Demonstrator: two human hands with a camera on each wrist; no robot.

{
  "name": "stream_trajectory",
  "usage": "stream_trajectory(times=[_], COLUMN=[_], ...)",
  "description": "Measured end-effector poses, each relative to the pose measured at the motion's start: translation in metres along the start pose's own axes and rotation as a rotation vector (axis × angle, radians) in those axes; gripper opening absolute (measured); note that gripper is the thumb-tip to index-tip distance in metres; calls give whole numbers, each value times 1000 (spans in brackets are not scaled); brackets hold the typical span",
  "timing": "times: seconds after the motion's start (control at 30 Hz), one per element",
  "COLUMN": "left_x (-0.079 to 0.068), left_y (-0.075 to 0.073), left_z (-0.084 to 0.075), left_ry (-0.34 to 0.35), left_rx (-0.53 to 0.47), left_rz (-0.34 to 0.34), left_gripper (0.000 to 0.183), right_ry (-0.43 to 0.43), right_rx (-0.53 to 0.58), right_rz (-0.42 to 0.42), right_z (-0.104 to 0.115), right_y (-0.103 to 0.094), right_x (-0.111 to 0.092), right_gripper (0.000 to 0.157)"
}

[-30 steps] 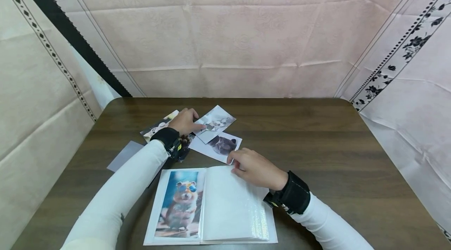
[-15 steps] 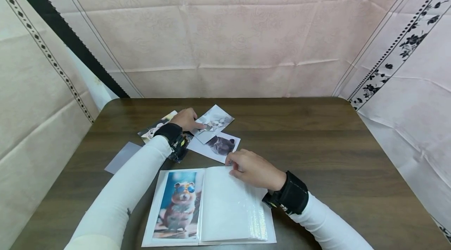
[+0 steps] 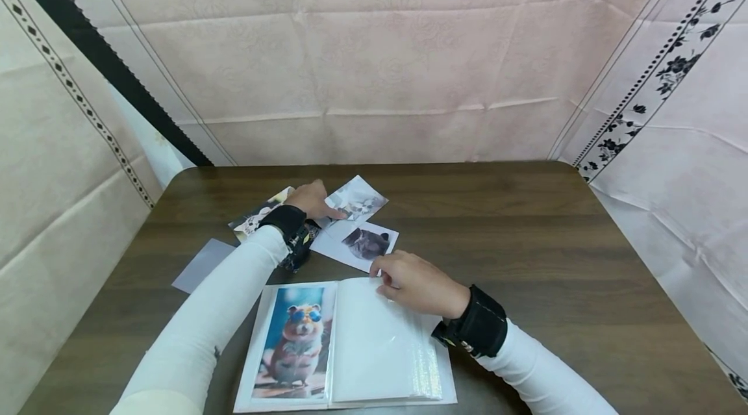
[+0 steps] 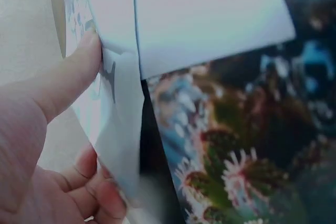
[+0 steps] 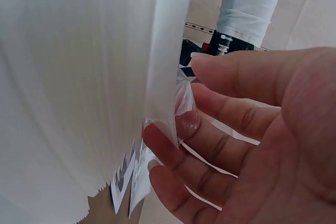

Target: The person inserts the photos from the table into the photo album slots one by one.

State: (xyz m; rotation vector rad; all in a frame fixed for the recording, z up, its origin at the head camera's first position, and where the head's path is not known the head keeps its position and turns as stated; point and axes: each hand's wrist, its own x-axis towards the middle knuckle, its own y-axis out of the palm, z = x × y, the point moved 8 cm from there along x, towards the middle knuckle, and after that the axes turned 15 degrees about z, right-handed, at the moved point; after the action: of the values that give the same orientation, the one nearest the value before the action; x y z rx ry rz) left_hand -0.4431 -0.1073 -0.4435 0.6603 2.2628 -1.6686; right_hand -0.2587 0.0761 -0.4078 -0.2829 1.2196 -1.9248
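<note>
In the head view a photo album lies at the front, a bear-like animal in sunglasses printed on its left photo point(image 3: 295, 353). White shows through the clear sleeve point(image 3: 376, 343) on the right page. My right hand point(image 3: 417, 285) holds the sleeve's top edge; in the right wrist view one fingertip sits behind the clear plastic point(image 5: 185, 90) and the thumb stands apart. Farther back, my left hand point(image 3: 312, 201) pinches a pale photo point(image 3: 361, 197), thumb on its face and fingers behind. Below it lies a photo of a dark animal point(image 3: 367, 243).
Left of the left hand lies a dark photo point(image 3: 248, 220), partly covered. A light grey card point(image 3: 201, 265) rests beside the left forearm. A plant photo point(image 4: 231, 145) shows in the left wrist view. The brown table point(image 3: 526, 239) ends at a cloth backdrop point(image 3: 409, 77).
The head view has shifted slightly. The left hand has edged a little to the right over the pale photo, and the right hand keeps its place at the sleeve's edge.
</note>
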Motion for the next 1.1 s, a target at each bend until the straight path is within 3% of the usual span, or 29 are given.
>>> stream_trajectory(times=[0.2,0.33,0.43,0.7,0.9,1.1], left_x=[2,3,4,-5,-12,-18], left_y=[-5,-7,-10,-15,-7,2], left_z=[-7,-11,-12,-3,10,15], left_ry=[114,220,260,264,255,306], left_rx=[-18,-97,-184,-369,-475,-555], left_rz=[-105,-121,-118,-99,-57,-36], left_gripper=[41,28,25,26,28,25], right_ry=[4,9,16,51,57,54], right_rx=[-8,-2,-4,0,-6,-18], right_rz=[-9,-15,-24,-50,-63,-77], right_z=[-1,-2,-3,-7,-7,-6], right_y=[1,1,0,-1,-1,-2], right_x=[1,1,2,1,1,-1], right_gripper=[22,23,21,21,18,15])
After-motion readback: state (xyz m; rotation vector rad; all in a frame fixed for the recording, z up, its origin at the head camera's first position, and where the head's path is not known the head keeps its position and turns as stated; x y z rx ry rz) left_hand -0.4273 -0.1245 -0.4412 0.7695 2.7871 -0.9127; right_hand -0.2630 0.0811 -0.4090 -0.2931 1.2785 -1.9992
